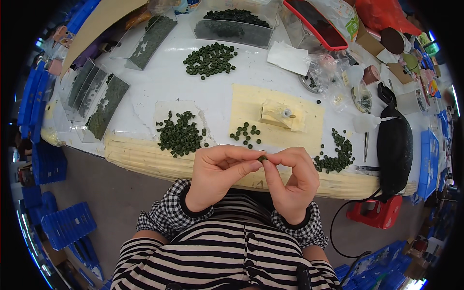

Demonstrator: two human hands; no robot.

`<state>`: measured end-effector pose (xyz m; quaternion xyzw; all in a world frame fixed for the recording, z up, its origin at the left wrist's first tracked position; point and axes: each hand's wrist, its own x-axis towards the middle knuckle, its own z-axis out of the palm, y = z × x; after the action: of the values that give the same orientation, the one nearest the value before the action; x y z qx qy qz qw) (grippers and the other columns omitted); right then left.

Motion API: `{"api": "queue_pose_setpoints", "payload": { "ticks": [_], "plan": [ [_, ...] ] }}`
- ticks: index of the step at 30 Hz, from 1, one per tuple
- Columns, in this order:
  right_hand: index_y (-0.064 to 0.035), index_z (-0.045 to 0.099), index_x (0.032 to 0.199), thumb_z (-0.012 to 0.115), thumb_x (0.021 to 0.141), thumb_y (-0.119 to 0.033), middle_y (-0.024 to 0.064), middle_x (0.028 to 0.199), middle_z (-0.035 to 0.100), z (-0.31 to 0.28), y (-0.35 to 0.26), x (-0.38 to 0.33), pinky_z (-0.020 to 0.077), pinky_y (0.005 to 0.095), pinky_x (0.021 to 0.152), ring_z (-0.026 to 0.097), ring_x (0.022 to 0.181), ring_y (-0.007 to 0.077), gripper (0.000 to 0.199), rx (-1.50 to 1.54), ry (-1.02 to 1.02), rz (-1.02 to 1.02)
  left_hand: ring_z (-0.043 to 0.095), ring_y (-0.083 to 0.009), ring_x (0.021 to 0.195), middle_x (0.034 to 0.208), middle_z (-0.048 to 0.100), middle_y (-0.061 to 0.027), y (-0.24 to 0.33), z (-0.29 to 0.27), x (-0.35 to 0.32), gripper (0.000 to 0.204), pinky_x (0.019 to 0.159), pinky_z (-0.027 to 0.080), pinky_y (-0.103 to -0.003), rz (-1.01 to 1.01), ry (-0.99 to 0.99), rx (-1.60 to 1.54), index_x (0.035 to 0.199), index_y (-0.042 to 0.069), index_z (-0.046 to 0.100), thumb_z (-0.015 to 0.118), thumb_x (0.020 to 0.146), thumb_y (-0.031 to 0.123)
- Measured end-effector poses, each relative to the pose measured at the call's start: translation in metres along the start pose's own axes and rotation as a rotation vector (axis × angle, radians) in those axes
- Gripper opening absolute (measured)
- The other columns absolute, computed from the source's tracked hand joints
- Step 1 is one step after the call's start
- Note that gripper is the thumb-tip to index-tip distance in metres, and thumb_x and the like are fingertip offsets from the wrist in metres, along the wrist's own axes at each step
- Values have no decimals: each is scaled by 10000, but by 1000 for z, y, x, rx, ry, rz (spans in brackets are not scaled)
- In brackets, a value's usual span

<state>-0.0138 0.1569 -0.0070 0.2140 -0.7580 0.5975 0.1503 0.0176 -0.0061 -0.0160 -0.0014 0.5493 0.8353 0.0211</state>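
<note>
Head view: dark green disc (262,158) between both hands

White worktable (159,82): carries loose piles of dark green discs (210,60), clear plastic trays (104,104), a beige mat (246,108), a black pouch (395,147).

Matt dark-green discs (180,134) (glossy white table (159,82))

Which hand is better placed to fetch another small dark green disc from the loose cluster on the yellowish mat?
Probably the left hand: that cluster of small dark green discs lies just beyond its fingertips, slightly left of the right hand.
</note>
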Motion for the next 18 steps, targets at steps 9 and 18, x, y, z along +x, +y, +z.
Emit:
{"api": "queue_pose_setpoints", "payload": {
  "ticks": [9, 18],
  "plan": [
    [16, 694, 901, 717, 745, 84, 104, 816, 649, 2, 1, -4, 485, 251, 632, 621, 719, 175, 172, 45, 3, 54, 669, -159, 946, 1013, 696, -147, -1, 6, -1, 194, 844, 558, -258, 59, 58, 32, 1027, -66, 679, 656, 839, -108],
    [17, 696, 914, 724, 731, 93, 104, 801, 647, 1, 1, -4, 487, 256, 614, 624, 698, 191, 200, -39, 20, -23, 672, -152, 913, 1004, 698, -141, 0, 7, 0, 214, 799, 557, -244, 149, 54, 149, 1015, -27, 705, 669, 823, -113]
  ]
}}
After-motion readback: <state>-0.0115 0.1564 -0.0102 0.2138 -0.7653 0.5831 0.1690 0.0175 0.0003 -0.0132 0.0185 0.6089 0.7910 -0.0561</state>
